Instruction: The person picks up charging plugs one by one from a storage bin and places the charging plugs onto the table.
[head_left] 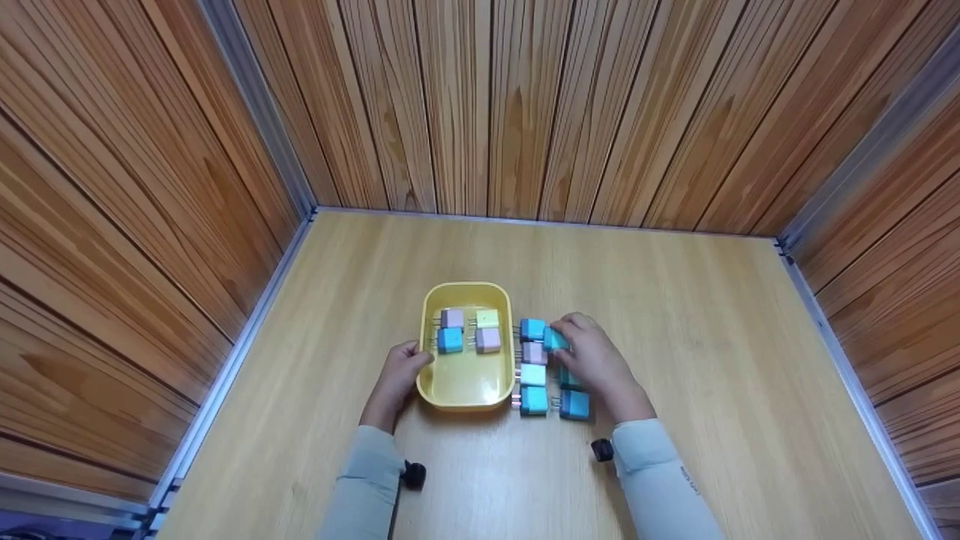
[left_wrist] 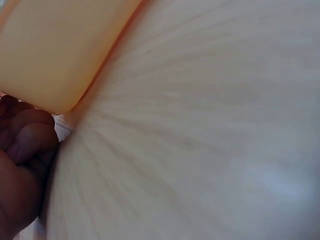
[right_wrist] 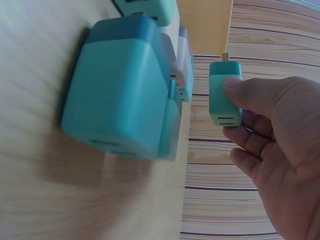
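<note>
The right hand (head_left: 600, 366) pinches a small blue-green plug (right_wrist: 225, 100) between thumb and fingers, up off the table. The plug is a block with soft edges, a darker end where metal sticks out, and two thin slots at the other end. More plugs (head_left: 533, 375) sit under and near it, blue, purple and pale green. Just beside them is a yellow tray (head_left: 465, 381) with four plugs (head_left: 450, 340) inside. The left hand (head_left: 396, 379) pinches its rim. The table (head_left: 720, 315) is smooth, light wood. Brown striped wood walls (head_left: 517, 105) stand around it, with gray metal strips (head_left: 262, 97) at the corners.
</note>
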